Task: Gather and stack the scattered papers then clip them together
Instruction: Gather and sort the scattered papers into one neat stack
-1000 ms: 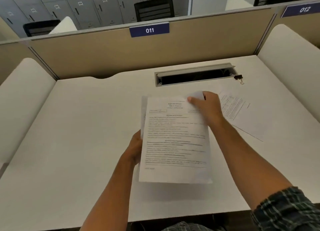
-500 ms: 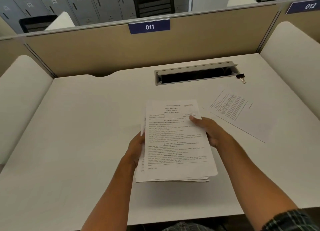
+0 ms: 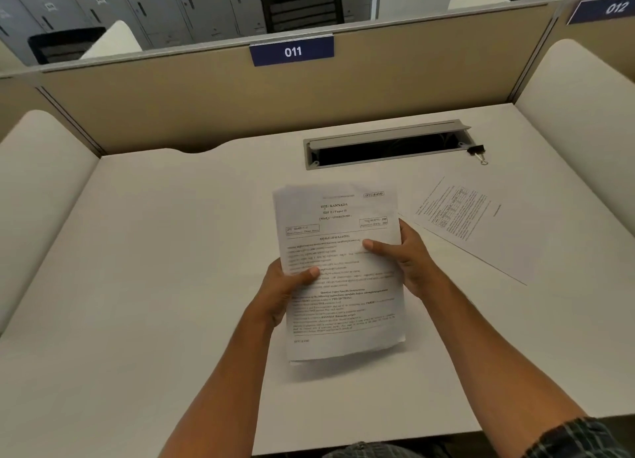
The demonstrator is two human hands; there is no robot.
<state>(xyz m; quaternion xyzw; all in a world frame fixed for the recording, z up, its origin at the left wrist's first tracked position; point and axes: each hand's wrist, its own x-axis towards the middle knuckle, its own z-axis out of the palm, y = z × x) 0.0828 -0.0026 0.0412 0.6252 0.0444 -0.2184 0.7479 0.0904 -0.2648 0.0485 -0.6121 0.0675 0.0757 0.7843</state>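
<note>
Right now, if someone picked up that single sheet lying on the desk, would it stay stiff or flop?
The sheet would probably flop: it is one thin page lying flat on the desk. It looks very light, so a push would likely slide it. Lifting an edge off the smooth top may take a fingernail.

Setting: office or study hall | Evidence: numbered partition sign "011" (image 3: pixel 292 51), beige cubicle dividers (image 3: pixel 206 107), grey lockers (image 3: pixel 154 7) far left, desk cable tray (image 3: pixel 385 145)
</note>
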